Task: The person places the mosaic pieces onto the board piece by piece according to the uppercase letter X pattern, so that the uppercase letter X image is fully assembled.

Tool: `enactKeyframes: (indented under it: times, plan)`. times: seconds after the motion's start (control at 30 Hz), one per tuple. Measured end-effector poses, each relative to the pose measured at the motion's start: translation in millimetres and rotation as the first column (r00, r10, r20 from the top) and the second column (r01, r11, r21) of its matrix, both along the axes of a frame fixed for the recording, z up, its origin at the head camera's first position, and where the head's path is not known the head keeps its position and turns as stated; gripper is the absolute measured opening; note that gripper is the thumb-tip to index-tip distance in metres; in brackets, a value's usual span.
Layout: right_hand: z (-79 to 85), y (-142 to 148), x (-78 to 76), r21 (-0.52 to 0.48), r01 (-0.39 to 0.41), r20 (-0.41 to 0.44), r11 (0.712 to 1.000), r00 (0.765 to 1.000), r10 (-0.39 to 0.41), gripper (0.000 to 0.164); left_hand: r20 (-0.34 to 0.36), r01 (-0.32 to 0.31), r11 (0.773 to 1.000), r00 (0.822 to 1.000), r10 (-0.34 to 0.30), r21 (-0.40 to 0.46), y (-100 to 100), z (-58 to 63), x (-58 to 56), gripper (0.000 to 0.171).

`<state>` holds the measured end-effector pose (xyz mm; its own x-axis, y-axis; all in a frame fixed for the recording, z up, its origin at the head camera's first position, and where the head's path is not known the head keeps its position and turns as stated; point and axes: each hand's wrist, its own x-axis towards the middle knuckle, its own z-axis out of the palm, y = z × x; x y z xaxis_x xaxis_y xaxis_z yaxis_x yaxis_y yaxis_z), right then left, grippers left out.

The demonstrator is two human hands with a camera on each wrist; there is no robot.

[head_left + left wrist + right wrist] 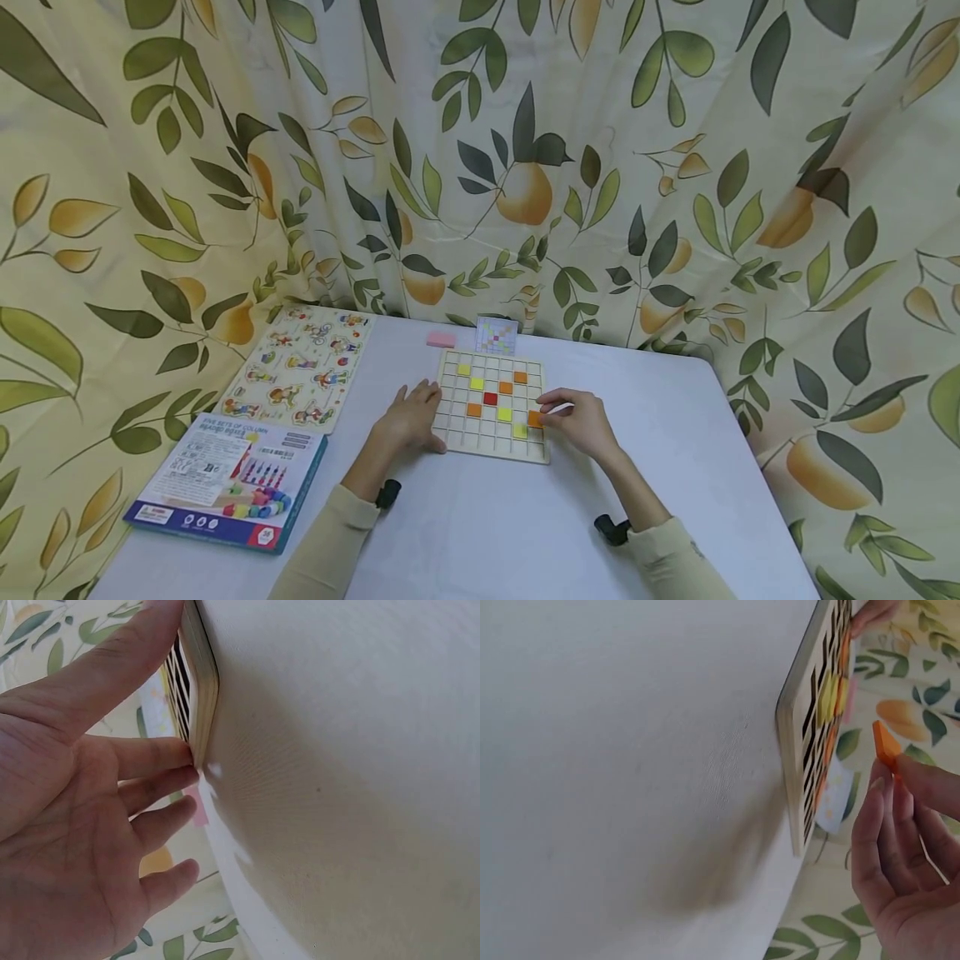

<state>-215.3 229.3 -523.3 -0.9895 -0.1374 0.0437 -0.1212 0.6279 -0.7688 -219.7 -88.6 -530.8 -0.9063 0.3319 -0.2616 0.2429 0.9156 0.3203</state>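
A square wooden grid board lies on the table with yellow, orange and red square tiles in some of its cells. My left hand rests at the board's left edge, thumb near the front corner. In the left wrist view its fingertips touch the board's side, the fingers spread and fairly straight. Over the board's right edge, my right hand pinches an orange square tile between thumb and fingers. That tile is raised above the board in the right wrist view. A red tile sits near the grid's middle.
Behind the board stand a small pattern card and a pink block. To the left lie a sheet of printed figures and a boxed set. A leaf-patterned curtain hangs along the table's back edge.
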Motion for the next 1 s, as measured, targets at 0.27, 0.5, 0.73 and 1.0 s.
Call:
enactKeyframes:
  times: [0.27,0.5,0.73,1.0]
  plan:
    - [-1.3,-24,-8.5,-0.041,-0.029,0.011,0.999,1.000,0.030,0.024,0.003,0.001,1.000,1.000,-0.001,-0.016,-1,1.9,-2.3,0.108]
    - [-3.6,-41,-14.1,-0.085,-0.042,0.009,0.995,0.999,0.043,0.022,0.005,0.011,1.000,1.000,-0.011,-0.015,-1,5.6,-4.7,0.107]
    - [-7.8,-53,-13.3,-0.109,-0.065,0.020,0.992,0.998,0.068,0.020,0.013,0.020,1.000,1.000,-0.020,-0.015,0,6.1,-3.6,0.107]
    - [-9.4,-67,-14.0,-0.116,-0.091,0.023,0.989,0.995,0.094,0.019,0.009,0.031,0.999,0.999,-0.031,-0.017,-1,2.5,-2.3,0.108]
